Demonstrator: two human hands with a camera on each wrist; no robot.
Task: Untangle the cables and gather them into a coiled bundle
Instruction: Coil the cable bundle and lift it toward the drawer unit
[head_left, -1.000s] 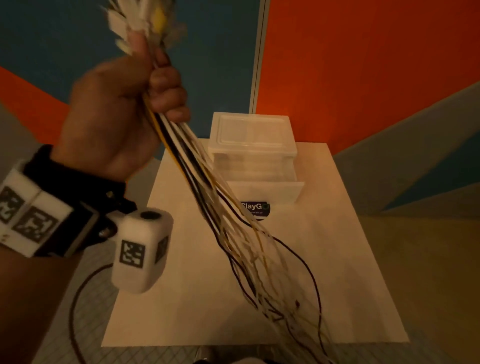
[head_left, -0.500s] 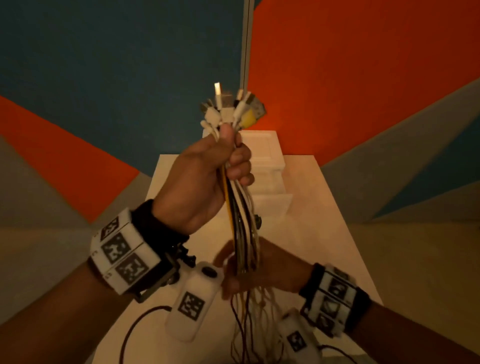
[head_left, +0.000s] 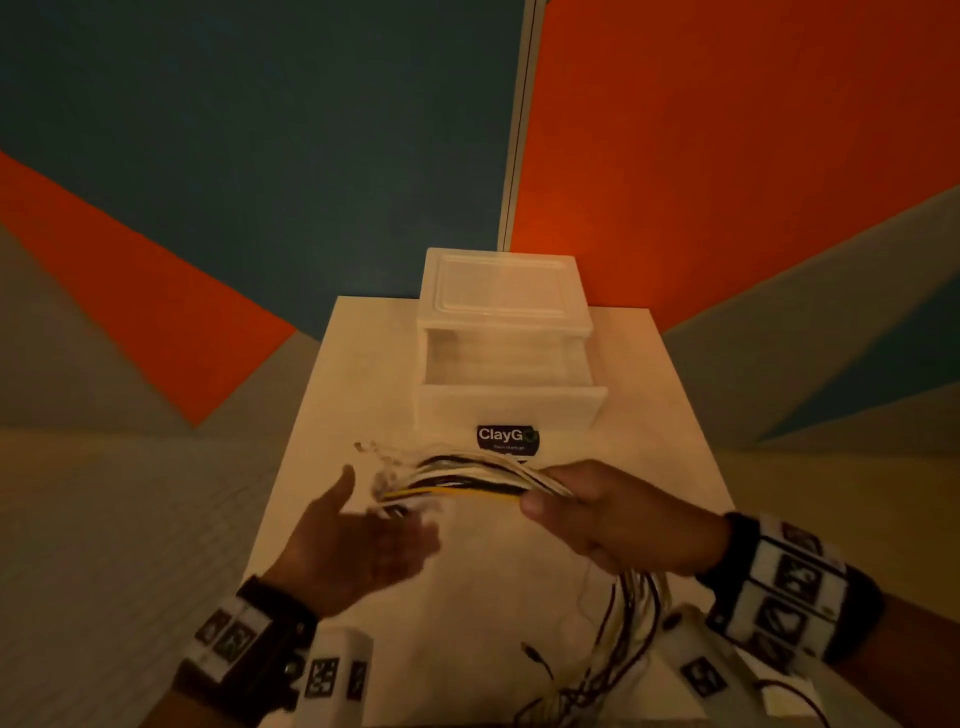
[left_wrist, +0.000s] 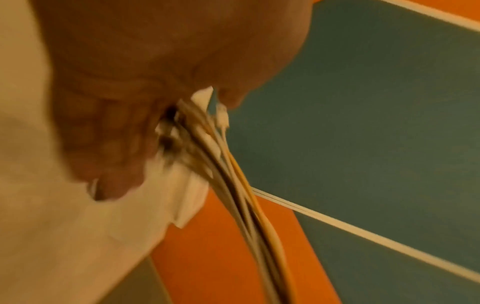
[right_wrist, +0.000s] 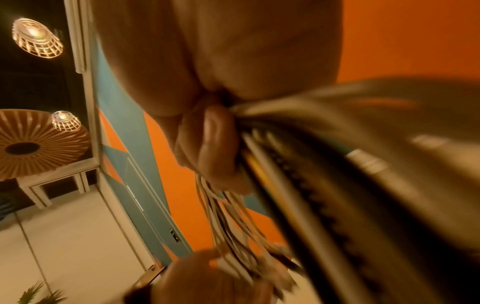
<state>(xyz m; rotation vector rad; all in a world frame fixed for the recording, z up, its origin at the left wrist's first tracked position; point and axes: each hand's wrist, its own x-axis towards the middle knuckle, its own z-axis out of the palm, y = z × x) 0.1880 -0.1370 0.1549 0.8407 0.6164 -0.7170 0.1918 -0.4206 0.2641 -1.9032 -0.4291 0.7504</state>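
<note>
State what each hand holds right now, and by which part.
The right hand grips the cable bundle partway along, a short way behind the plug ends. The left hand lies open, palm up, under those plug ends, gripping nothing.

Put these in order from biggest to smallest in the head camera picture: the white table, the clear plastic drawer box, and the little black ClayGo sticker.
1. White table: it takes up the most room.
2. Clear plastic drawer box standing on it.
3. Black ClayGo sticker: the smallest by far, just in front of the box.
</note>
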